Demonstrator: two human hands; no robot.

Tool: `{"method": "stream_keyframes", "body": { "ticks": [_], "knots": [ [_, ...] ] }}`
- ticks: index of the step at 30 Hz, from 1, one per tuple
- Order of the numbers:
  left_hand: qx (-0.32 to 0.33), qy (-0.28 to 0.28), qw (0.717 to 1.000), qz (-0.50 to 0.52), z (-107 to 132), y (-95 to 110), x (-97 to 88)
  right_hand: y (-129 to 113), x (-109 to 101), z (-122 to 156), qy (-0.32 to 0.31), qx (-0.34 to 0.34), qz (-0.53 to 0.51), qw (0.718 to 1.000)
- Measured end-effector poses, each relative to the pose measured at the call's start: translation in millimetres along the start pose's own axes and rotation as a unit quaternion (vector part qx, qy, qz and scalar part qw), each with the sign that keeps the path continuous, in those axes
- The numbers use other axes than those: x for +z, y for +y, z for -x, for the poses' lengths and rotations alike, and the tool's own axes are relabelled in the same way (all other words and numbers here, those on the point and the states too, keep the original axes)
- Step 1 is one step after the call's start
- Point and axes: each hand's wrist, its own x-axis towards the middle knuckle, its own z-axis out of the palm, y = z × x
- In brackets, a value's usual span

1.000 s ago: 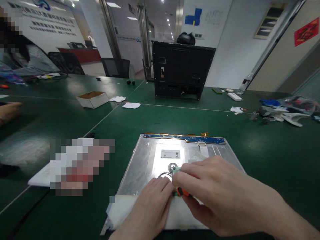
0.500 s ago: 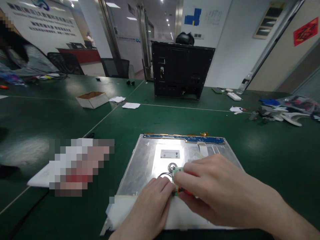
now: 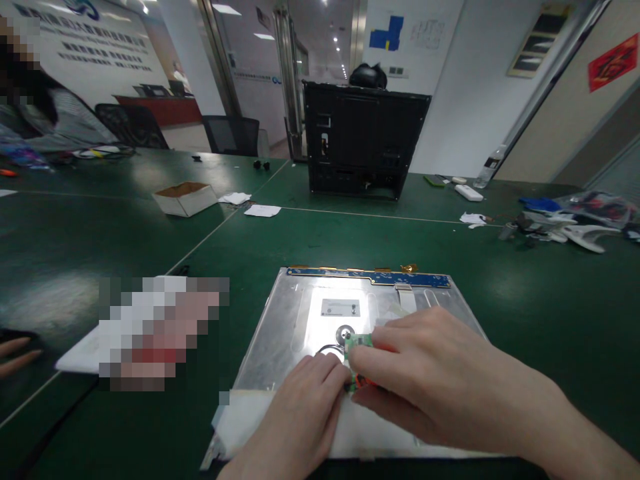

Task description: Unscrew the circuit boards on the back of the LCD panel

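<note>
A flat silver LCD panel lies back side up on the green table. Along its far edge runs a blue circuit strip, with a white ribbon cable leading from it. Over the panel's middle, my right hand pinches a small green circuit board with orange-red parts. My left hand rests on the near part of the panel, its closed fingertips against the board's left side. What those fingertips grip is hidden. Beside the board curves a thin dark wire.
Behind the panel stands a black monitor housing. An open white box and papers lie to its left. Tools and bags clutter the right side, near a bottle. Another person's fingers show at the left edge.
My right hand has shifted slightly, its thumb moving left under the board, and more of the board shows. My left hand stays put. Another person's fingers have appeared at the left edge.
</note>
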Motion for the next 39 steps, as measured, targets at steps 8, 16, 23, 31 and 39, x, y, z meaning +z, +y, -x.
{"method": "stream_keyframes", "body": {
  "ticks": [8, 16, 23, 31, 39],
  "knots": [
    [0.003, 0.005, 1.000, -0.006, -1.7, 1.9, -2.6, -2.5, -1.3, 0.3, -0.006, 0.005, -0.028, 1.000],
    [-0.002, 0.007, 1.000, 0.006, 0.4, 3.1, -1.7, 1.1, -1.9, -0.3, -0.003, -0.004, -0.002, 1.000],
    [0.006, 0.010, 1.000, -0.009, -0.4, 2.5, -1.7, -1.4, -0.4, 0.3, -0.002, 0.006, -0.010, 1.000],
    [0.009, 0.010, 1.000, -0.002, -1.6, 3.7, -1.5, -0.6, -1.8, -0.4, -0.002, 0.001, -0.015, 1.000],
    [0.008, 0.013, 1.000, -0.013, -1.2, 3.4, -1.0, -1.2, -0.2, -0.6, 0.002, 0.010, -0.005, 1.000]
  ]
}}
